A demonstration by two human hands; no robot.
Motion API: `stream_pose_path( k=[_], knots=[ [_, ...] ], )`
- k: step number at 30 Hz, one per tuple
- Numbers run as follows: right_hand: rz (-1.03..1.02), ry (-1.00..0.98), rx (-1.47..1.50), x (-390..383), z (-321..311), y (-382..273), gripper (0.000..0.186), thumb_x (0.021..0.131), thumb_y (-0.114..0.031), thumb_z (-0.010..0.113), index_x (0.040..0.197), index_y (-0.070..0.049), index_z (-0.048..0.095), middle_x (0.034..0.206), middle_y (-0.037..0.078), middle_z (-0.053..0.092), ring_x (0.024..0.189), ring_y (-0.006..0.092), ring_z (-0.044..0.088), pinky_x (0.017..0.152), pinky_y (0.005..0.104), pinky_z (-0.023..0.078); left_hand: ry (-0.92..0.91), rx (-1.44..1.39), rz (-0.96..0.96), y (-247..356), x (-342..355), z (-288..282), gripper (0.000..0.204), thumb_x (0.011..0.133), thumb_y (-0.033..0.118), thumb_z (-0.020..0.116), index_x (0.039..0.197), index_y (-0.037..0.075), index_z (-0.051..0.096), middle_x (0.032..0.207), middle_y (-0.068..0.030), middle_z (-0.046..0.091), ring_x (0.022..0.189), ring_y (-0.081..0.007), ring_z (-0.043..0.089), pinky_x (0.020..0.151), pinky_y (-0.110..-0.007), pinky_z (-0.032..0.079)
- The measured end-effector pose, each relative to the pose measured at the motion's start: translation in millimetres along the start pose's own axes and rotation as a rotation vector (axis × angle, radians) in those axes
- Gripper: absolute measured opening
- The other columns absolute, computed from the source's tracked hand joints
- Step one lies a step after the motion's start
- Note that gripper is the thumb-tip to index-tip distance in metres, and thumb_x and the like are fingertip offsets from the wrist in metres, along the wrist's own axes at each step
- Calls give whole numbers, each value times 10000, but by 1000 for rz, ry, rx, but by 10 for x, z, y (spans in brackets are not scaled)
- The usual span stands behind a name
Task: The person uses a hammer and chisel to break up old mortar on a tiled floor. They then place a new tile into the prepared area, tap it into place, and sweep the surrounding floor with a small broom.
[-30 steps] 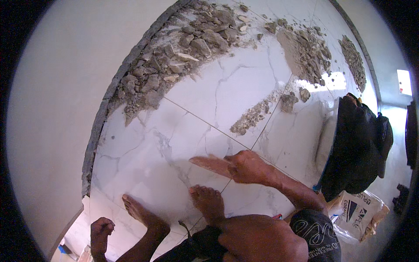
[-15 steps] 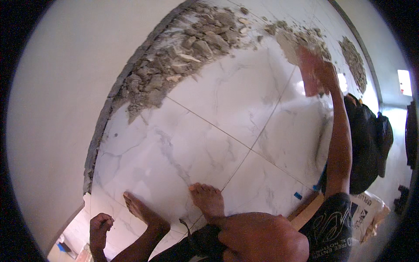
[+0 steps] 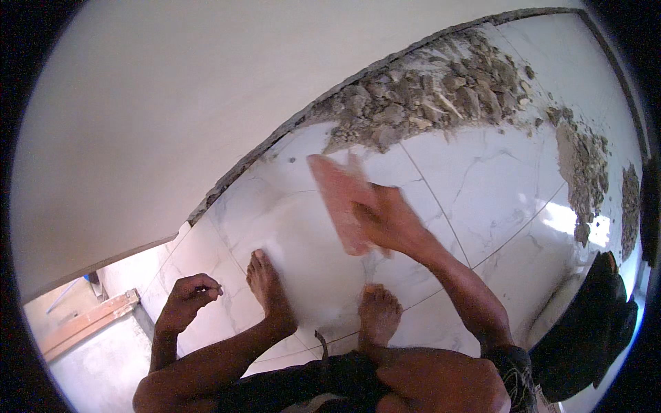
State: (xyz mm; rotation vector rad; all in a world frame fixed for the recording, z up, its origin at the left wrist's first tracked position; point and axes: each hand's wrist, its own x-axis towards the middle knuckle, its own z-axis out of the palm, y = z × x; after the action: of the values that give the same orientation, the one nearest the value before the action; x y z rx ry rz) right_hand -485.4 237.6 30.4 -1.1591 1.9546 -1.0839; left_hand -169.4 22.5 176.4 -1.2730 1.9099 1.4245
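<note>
My right hand (image 3: 391, 217) is closed round a flat, reddish rectangular board (image 3: 339, 199), smeared by motion. It is over the white marbled tile floor (image 3: 303, 227), just on the near side of a long pile of grey rubble (image 3: 420, 100). What lies beneath the board is hidden. On the left, my left hand (image 3: 187, 303) hangs in the air beside my bare foot, its fingers curled in a pinch. A tiny pale spot shows at the fingertips, too small to name.
A pale wall (image 3: 158, 124) with a rough, broken lower edge runs along the left and back. More rubble (image 3: 585, 165) lies at the right. Black bags or cloth (image 3: 585, 330) are at the lower right. A reddish-brown sill (image 3: 89, 323) stands at the lower left.
My right hand has brought the reddish board from the far right rubble leftward and nearer to me. The view has turned, shifting the rubble rightward. My left hand stays curled.
</note>
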Motion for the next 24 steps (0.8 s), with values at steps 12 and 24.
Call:
stream_pose_path(
  k=[12,24],
  knots=[
    [177,339,-133,948,-222,91,279,777,-174,583,744,99,629,662,257,629,636,349,659,583,471,502,70,-83,-122,-220,-275,-36,88,868,95,681,903,17,660,875,-40,667,870,-127,598,807,-287,479],
    [80,160,-625,168,-81,-440,391,726,2,560,1111,-42,607,870,153,653,748,355,622,616,469,513,110,-76,-104,-331,-402,-117,64,874,73,666,899,16,655,863,-39,661,854,-121,594,788,-282,479]
  ],
)
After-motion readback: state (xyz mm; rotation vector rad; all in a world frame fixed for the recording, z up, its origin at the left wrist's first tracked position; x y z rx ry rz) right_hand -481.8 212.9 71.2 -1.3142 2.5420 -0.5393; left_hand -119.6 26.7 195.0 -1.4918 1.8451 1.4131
